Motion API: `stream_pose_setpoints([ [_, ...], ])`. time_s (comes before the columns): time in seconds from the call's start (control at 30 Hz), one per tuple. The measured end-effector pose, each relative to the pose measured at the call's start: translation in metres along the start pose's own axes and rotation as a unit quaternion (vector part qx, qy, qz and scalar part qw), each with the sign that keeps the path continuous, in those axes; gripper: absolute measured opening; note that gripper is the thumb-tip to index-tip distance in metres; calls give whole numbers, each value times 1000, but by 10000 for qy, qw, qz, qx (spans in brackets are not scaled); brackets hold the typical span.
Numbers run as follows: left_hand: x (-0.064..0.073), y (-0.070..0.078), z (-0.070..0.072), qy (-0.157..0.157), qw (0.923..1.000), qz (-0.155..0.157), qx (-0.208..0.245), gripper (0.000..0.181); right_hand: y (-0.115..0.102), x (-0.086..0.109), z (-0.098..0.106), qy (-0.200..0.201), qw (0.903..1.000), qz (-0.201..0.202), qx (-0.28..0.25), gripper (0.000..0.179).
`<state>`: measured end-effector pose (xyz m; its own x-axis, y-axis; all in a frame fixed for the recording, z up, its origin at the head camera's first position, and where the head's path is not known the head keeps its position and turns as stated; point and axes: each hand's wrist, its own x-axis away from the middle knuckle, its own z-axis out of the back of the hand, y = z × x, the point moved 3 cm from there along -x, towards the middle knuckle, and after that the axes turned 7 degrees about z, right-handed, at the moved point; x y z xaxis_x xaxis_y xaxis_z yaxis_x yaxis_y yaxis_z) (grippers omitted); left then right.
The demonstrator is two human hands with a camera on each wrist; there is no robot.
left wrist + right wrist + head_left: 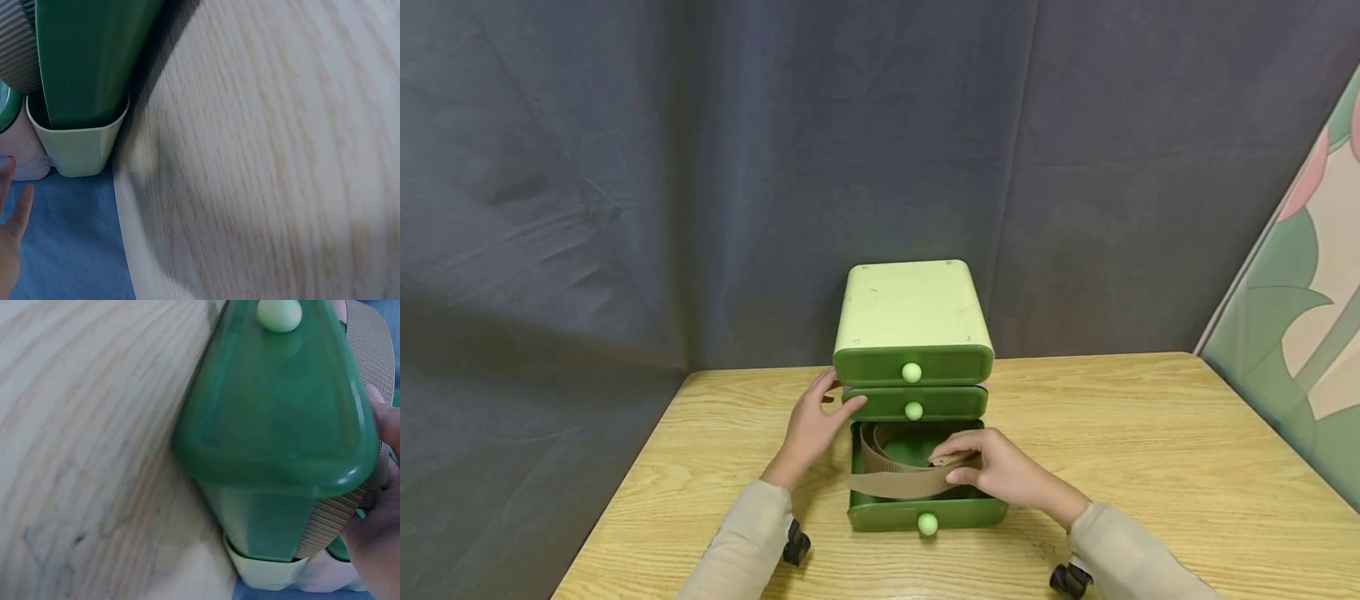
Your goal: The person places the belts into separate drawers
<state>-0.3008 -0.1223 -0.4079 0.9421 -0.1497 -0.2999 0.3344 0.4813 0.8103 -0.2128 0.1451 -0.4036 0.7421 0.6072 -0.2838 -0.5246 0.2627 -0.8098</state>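
Note:
A small cabinet with a pale green top (pixel 913 304) and green drawers stands on the table. Its bottom drawer (pixel 887 517) is pulled out and holds a loosely coiled brown ribbed webbing strap (pixel 898 484), part of which rises above the drawer's front edge. My right hand (pixel 1003 473) pinches the strap between thumb and fingers over the drawer's right side. At the cabinet's left side, my left hand (pixel 811 425) rests with its thumb by the middle drawer (pixel 880 403) and its fingers along the side wall. In the left wrist view, extended fingers (pixel 21 212) touch the pink middle section (pixel 30 164).
The wooden table (pixel 1112 433) extends around the cabinet on both sides. Behind it hangs a dark grey-blue curtain (pixel 865 142). A panel with painted leaves (pixel 1285 258) borders the table on the right. Round pale knobs (pixel 928 523) stick out from the drawer fronts.

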Motion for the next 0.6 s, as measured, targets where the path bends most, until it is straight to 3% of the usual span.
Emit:
stream_pose_setpoints([
  [0.27, -1, -3, -1, 34, 10000, -5, 1, 52, 15, -2, -3, -280, 9991, 45, 303, 25],
  [0.6, 0, -2, -1, 24, 9999, 93, -37, 50, 24, -3, -8, -593, 9978, -87, 292, 24],
])
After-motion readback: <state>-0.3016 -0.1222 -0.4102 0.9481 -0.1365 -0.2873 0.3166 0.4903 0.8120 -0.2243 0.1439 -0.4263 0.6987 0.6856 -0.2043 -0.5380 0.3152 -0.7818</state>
